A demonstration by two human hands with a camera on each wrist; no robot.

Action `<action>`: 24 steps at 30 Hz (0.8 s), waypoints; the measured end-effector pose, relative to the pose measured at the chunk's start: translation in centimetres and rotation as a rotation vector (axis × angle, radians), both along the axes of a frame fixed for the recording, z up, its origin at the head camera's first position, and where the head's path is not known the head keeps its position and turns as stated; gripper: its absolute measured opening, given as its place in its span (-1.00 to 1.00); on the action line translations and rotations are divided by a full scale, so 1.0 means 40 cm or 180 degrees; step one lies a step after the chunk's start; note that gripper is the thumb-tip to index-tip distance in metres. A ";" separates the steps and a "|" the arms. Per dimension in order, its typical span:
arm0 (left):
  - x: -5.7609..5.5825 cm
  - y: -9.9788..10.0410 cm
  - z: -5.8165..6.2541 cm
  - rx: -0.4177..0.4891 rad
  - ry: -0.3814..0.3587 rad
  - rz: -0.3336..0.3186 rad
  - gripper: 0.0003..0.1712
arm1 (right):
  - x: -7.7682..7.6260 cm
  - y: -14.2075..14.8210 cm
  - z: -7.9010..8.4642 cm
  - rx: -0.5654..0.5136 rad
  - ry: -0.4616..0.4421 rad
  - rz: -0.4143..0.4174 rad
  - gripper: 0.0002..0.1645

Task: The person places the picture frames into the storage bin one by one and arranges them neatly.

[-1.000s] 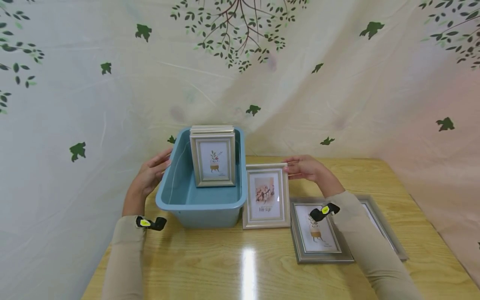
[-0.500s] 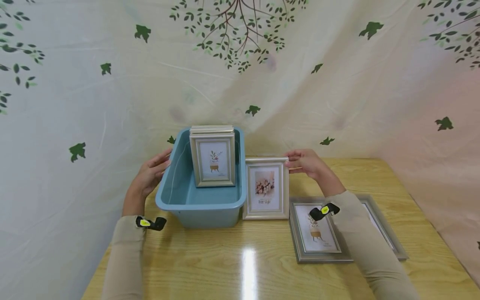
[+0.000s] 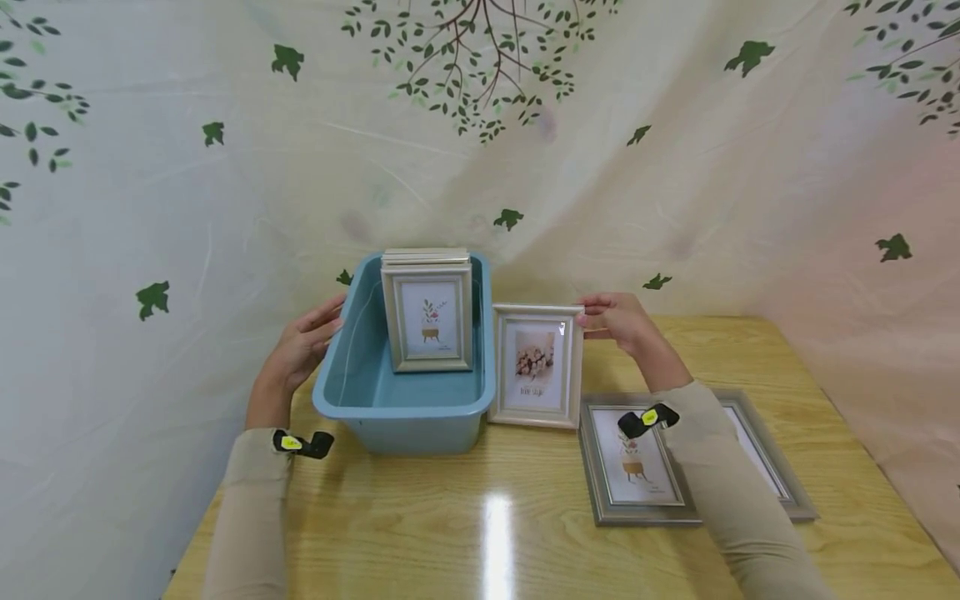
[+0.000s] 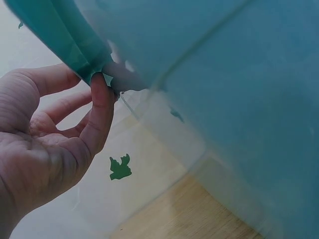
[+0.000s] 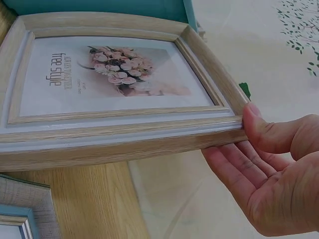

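My right hand [image 3: 617, 322] pinches a light wood-toned picture frame [image 3: 572, 367] by its upper right corner, thumb in front and fingers behind. That frame stands tilted up beside a blue plastic basin [image 3: 405, 414], its bouquet print with "free style" facing me. In the right wrist view the thumb [image 5: 253, 119] presses on the frame's corner. On the basin's left side, my left hand [image 3: 298, 343] holds the rim [image 4: 82, 62] between thumb and fingers. Inside the basin, several light picture frames [image 3: 431, 365] lean in a row toward the back, the front one with a potted-plant print.
Two grey picture frames lie flat on the wooden table [image 3: 420, 517] at the right, the nearer grey frame [image 3: 600, 492] partly under my right forearm. Part of the farther grey frame [image 3: 780, 462] is hidden by the sleeve. A leaf-patterned curtain [image 3: 225, 200] hangs behind the table.
My right hand has raised the light picture frame slightly and tipped it more upright, its bottom edge moving away from me. The left hand and basin stay in place.
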State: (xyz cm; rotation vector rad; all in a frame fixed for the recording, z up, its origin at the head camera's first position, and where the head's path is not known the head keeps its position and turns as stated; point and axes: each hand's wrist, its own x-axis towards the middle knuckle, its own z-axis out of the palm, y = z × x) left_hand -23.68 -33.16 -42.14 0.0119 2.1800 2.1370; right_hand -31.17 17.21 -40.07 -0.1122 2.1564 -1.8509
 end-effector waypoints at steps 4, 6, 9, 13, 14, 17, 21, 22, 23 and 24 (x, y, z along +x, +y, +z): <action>0.003 0.003 0.003 0.0018 0.0021 -0.0018 -0.25 | -0.007 0.011 0.008 -0.0077 -0.0012 -0.0139 -0.39; 0.005 0.005 0.004 0.0043 0.0013 0.0006 -0.25 | -0.010 0.017 0.016 -0.0119 0.0003 -0.0181 -0.39; 0.007 0.007 0.005 0.0044 0.0007 0.0019 -0.25 | -0.013 0.024 0.033 -0.0154 0.0051 -0.0225 -0.43; 0.008 0.006 0.004 0.0029 -0.0002 0.0041 -0.25 | -0.015 0.031 0.058 -0.0242 0.0076 -0.0271 -0.51; 0.009 0.005 0.004 0.0035 -0.0003 0.0040 -0.25 | -0.015 0.032 0.064 -0.0279 0.0069 -0.0276 -0.52; 0.009 0.004 0.003 0.0059 -0.0005 0.0037 -0.25 | -0.016 0.037 0.079 -0.0310 0.0060 -0.0259 -0.57; 0.009 0.004 0.002 0.0086 -0.0010 0.0045 -0.25 | -0.014 0.039 0.098 -0.0259 0.0092 -0.0208 -0.52; 0.009 0.005 0.002 0.0088 -0.0007 0.0042 -0.25 | -0.013 0.039 0.103 -0.0251 0.0105 -0.0190 -0.49; 0.008 0.004 0.001 0.0086 -0.0007 0.0044 -0.25 | -0.012 0.039 0.107 -0.0229 0.0129 -0.0174 -0.46; 0.008 0.005 0.001 0.0091 -0.0005 0.0040 -0.25 | -0.011 0.038 0.112 -0.0219 0.0143 -0.0163 -0.44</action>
